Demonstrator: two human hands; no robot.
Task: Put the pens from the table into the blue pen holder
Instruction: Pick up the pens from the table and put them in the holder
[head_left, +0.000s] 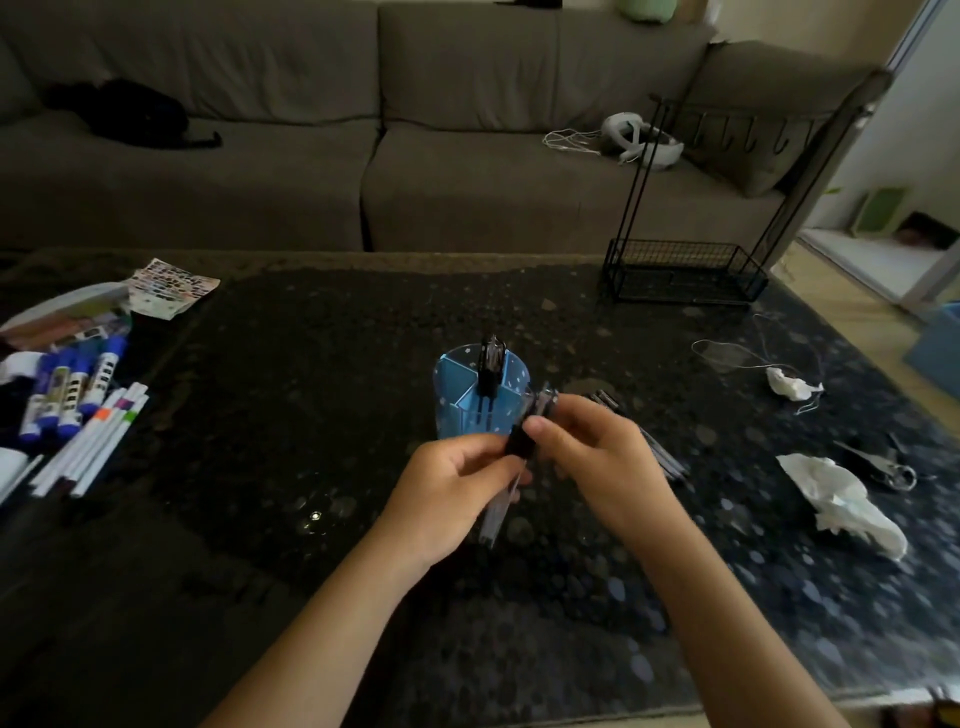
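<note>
Closest in, the left hand (457, 480) and the right hand (587, 441) both pinch one clear pen with a black cap (511, 467). Just behind them stands the blue pen holder (457, 395), with some black pens (491, 364) already inside. I think it is best to tip the pen straight up, aim at an open part, and drop it softly. More pens (654, 447) lie beside the right hand.

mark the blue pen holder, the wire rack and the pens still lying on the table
blue pen holder (457, 400), head view, left side wall.
wire rack (680, 270), head view, basket base.
pens (660, 452), head view, barrels right of the right hand.
</note>
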